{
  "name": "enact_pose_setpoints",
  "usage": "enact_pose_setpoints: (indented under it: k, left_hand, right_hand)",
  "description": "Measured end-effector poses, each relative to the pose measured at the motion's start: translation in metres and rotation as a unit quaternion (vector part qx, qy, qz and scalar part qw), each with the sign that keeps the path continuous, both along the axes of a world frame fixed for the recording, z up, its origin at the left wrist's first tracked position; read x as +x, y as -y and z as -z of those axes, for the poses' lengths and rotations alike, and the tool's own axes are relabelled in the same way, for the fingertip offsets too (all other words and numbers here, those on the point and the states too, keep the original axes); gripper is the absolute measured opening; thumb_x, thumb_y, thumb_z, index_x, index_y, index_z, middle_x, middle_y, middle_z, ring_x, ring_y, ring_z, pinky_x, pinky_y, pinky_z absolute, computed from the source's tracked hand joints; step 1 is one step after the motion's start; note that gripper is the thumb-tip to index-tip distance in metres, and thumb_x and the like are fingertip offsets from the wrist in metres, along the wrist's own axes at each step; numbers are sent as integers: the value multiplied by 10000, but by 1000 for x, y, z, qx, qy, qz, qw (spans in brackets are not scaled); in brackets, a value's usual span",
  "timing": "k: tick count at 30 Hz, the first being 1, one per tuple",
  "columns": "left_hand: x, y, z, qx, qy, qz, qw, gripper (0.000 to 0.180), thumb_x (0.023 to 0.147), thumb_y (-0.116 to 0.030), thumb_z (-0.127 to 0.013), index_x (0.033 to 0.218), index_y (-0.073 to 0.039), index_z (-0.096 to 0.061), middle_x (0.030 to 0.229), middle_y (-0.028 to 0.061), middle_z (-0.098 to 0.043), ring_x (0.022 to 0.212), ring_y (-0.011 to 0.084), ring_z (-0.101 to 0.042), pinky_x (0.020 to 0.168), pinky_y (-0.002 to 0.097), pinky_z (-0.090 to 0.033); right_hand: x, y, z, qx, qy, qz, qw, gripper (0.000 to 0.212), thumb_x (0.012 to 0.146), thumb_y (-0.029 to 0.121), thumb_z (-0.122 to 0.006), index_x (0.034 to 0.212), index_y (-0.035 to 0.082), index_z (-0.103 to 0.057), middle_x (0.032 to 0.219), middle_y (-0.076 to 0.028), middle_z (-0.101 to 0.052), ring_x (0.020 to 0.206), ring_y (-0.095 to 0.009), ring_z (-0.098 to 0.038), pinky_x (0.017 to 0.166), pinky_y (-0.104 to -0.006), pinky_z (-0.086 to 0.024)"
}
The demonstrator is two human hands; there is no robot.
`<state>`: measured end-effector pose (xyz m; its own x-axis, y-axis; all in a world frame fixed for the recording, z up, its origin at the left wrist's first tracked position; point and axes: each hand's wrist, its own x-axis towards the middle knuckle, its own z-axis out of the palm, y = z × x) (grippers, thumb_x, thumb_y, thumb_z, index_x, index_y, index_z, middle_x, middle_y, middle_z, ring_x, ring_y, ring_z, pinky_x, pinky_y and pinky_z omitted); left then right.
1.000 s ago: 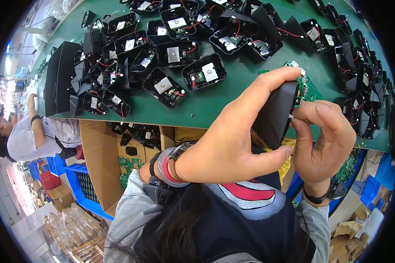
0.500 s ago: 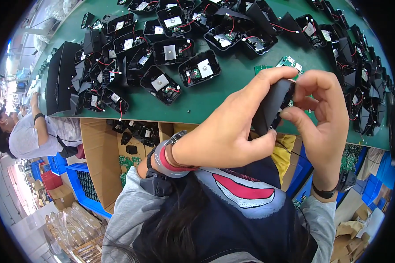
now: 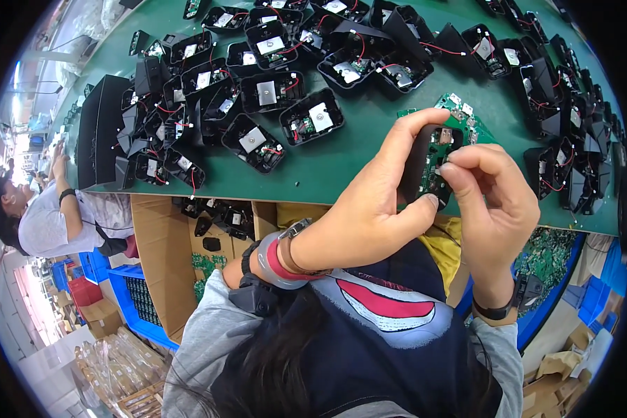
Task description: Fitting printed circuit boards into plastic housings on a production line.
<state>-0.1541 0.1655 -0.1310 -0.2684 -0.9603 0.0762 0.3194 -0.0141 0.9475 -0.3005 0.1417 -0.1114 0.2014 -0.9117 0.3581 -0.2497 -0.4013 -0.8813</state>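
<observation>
A small black plastic housing [image 3: 412, 166] is tilted up over the near edge of the table, with a green circuit board [image 3: 432, 159] showing in its open side. My left hand [image 3: 373, 209] is closed round it, fingers at the top end and thumb at the bottom end. At the board's right side, the thumb and forefinger of my right hand [image 3: 498, 205] are pinched together. Something small and pale shows at those fingertips, too small to name. Behind my hands, several loose green circuit boards [image 3: 460, 111] lie on the table.
Black housings with red wires [image 3: 313, 118] crowd the green table [image 3: 355, 157], left, centre and right. A cardboard box [image 3: 161, 258] stands below its front edge, left of me. Circuit boards fill a blue-edged bin [image 3: 547, 261] at right. Another person [image 3: 73, 216] sits at far left.
The housing has turned in my left hand, so its circuit board now faces up into view. My right thumb and forefinger have come together at the board.
</observation>
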Motion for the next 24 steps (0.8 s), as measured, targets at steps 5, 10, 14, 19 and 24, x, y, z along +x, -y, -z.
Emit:
enact_pose_setpoints:
  k: [5,10,14,19,24]
  left_hand:
    - [-1,-4,-2,4,-9,-15,1000,678,758,19,-496,1374,-49,-219,1204,77,-392,1053,125,-432,870,258,-390]
    - [-1,-6,-12,56,-21,-25,998,647,791,-41,-514,1372,-64,-232,1141,56,-426,810,57,-462,644,182,-410]
    - [-3,-7,-11,38,10,-29,999,638,796,-29,-497,1374,-63,-229,1138,54,-427,806,53,-459,641,180,-405]
    - [-4,-6,-13,7,49,-56,997,531,801,-40,-479,1303,-13,-308,1031,103,-487,929,156,-492,833,269,-402]
    - [-3,-5,-10,-3,67,-51,996,475,821,-59,-482,1277,-20,-354,1001,97,-506,887,150,-505,796,264,-410]
  right_hand:
    - [-3,5,5,-152,-82,-31,984,155,703,-39,-685,847,9,-651,747,-58,-568,657,-148,-547,562,-246,-426]
    - [-11,2,6,-107,-86,-38,990,147,714,-35,-668,847,27,-661,761,-61,-516,654,-151,-511,548,-231,-393]
    - [-12,7,1,-78,-84,-51,992,128,716,-30,-665,832,23,-652,772,-62,-505,659,-152,-507,548,-235,-388]
    - [-16,14,2,-163,-128,-84,975,77,747,4,-653,810,15,-610,832,-51,-466,703,-122,-452,572,-201,-342]
    - [-17,9,-2,-97,-129,-66,985,152,752,-3,-648,876,23,-565,866,-49,-475,744,-94,-482,554,-178,-359]
